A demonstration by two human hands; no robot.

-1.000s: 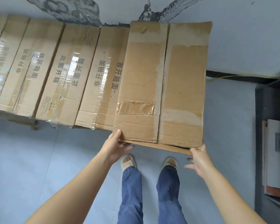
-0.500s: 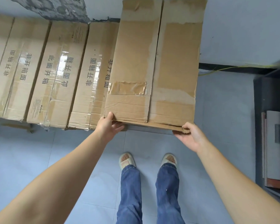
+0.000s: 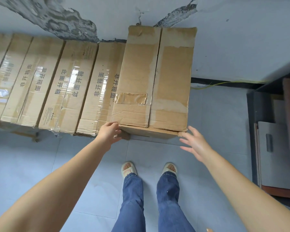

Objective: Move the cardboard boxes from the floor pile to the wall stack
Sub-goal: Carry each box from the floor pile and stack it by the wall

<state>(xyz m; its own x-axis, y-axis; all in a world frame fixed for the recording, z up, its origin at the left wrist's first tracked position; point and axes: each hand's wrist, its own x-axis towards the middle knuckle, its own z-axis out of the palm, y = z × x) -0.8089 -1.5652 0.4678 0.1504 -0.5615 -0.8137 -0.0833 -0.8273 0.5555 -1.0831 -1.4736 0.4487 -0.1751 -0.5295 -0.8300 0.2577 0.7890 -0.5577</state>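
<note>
A worn cardboard box (image 3: 156, 77) with torn tape sits at the right end of the wall stack (image 3: 60, 87), raised above the printed boxes beside it. Its far end reaches the wall. My left hand (image 3: 109, 132) touches the box's near left bottom corner, fingers loosely bent against it. My right hand (image 3: 195, 143) hovers just off the near right corner with fingers spread, holding nothing.
The stack of taped boxes with printed characters runs leftward along the peeling wall. A dark cabinet (image 3: 274, 131) with flat boards stands at the right. My feet (image 3: 149, 169) stand on grey floor tiles just before the stack.
The box has settled onto the stack against the wall. My right hand let go of the near edge and pulled back open. My left hand loosened its grip at the corner.
</note>
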